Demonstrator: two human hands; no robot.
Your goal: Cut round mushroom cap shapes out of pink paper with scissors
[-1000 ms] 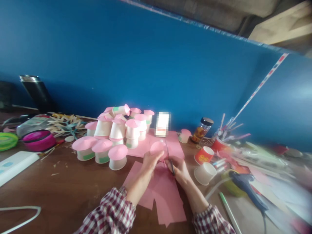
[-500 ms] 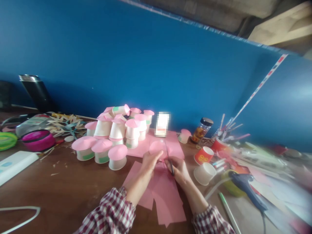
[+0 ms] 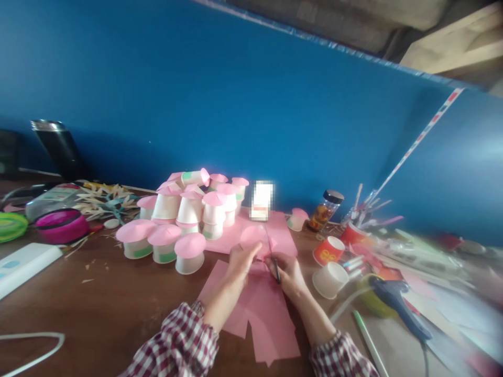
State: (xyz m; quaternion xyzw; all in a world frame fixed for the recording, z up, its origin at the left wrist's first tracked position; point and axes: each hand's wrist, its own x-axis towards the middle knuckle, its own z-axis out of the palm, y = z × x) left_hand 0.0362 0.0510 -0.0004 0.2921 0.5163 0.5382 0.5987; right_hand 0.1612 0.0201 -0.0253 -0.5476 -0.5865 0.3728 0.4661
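Note:
Between thumb and fingers, my left hand [image 3: 240, 262] pinches a round pink paper piece [image 3: 251, 235]. My right hand [image 3: 290, 276] is closed on scissors [image 3: 277, 271], whose dark handle shows beside the thumb; the blades are hard to make out against the paper. Both hands are close together over pink paper sheets [image 3: 271, 327] with cut, uneven edges. Another pink sheet [image 3: 285, 230] lies flat behind the hands. To the left stand several white paper cups [image 3: 189, 263] topped with pink paper caps [image 3: 190, 245], some stacked.
A hot glue gun [image 3: 404, 306] lies at right, near a red cup [image 3: 329, 251] and a white cup [image 3: 330, 280]. A lidded jar [image 3: 325, 209] stands behind them. At left are a magenta pouch [image 3: 63, 226], a dark flask [image 3: 57, 149] and a white power strip [image 3: 27, 267].

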